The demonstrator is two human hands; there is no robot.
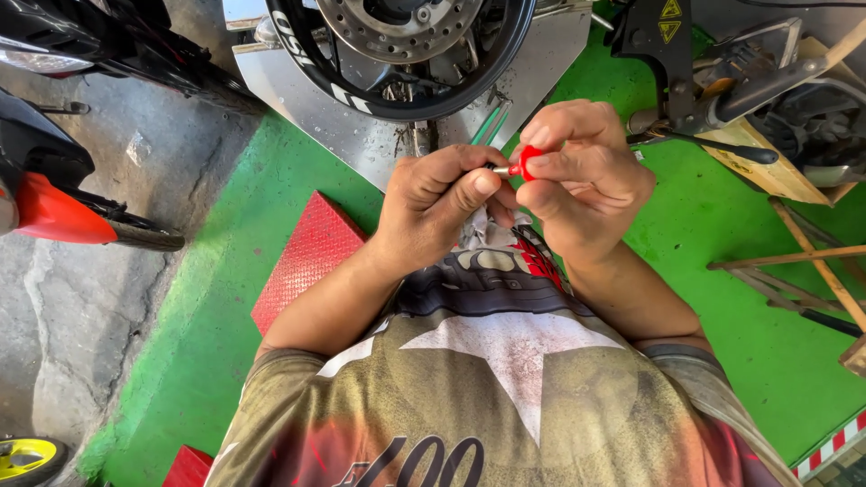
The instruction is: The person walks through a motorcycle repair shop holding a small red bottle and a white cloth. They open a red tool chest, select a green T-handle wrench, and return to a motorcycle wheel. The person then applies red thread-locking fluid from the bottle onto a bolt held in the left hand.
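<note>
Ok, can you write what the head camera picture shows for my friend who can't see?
Two hands pinch a small red-handled tool: the left hand at its metal tip, the right hand on the red end. Beyond them a motorcycle wheel stands on a metal stand above a green floor.

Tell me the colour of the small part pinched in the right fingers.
Red, seen best in the head view.
</note>
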